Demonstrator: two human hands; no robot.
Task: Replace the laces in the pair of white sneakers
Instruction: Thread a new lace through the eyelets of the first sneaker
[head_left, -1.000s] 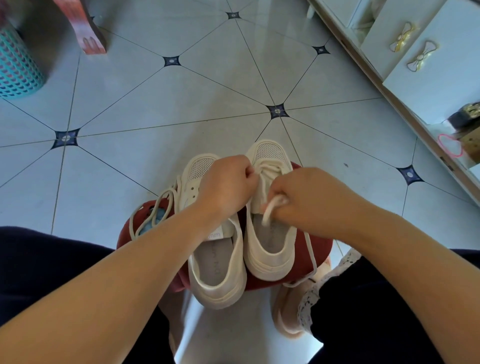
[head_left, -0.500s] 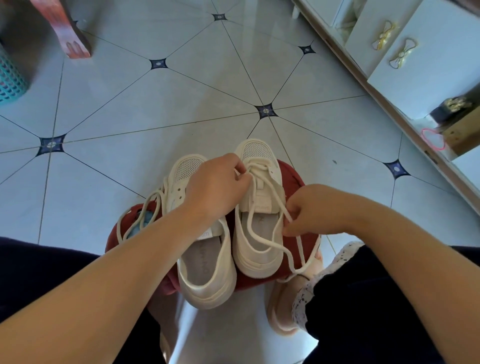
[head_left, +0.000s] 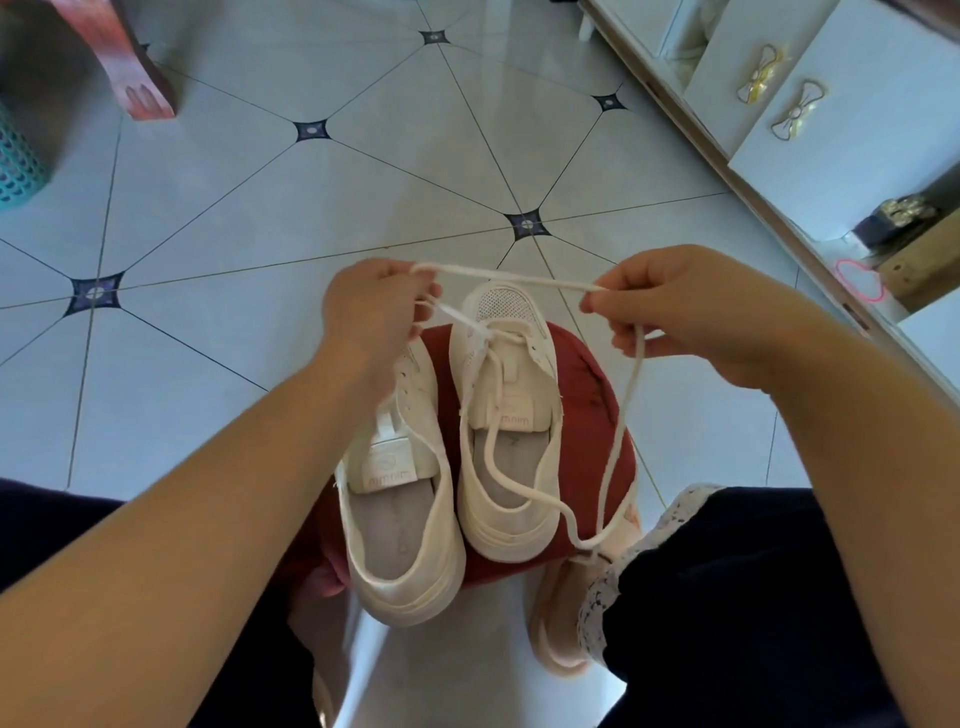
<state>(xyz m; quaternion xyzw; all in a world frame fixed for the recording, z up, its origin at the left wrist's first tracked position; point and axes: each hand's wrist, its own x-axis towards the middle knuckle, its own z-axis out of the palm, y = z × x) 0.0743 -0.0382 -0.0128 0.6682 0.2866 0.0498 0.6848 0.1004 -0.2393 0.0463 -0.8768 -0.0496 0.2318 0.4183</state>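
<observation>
The pair of white sneakers sits side by side on a red cushion between the person's knees, above the tiled floor. The left hand has its grip closed, fingers curled round the lace just above the toe of the laced sneaker. The right hand pinches the same lace between thumb and fingertips, so a short span is drawn tight between the two hands. From the right hand the lace drops in a long loose loop to the cushion's near edge, then runs back up over the insole to the front eyelets, where it looks to be threaded. The other sneaker shows no lace, though the left forearm hides its front.

The step in hand looks like working the lace through the front eyelets. To do it well, the person should pull in line with the eyelet rather than sideways and draw the slack through in short lengths. The trailing loop should be kept off the heel so it cannot snag or drag the sneaker off the cushion.
</observation>
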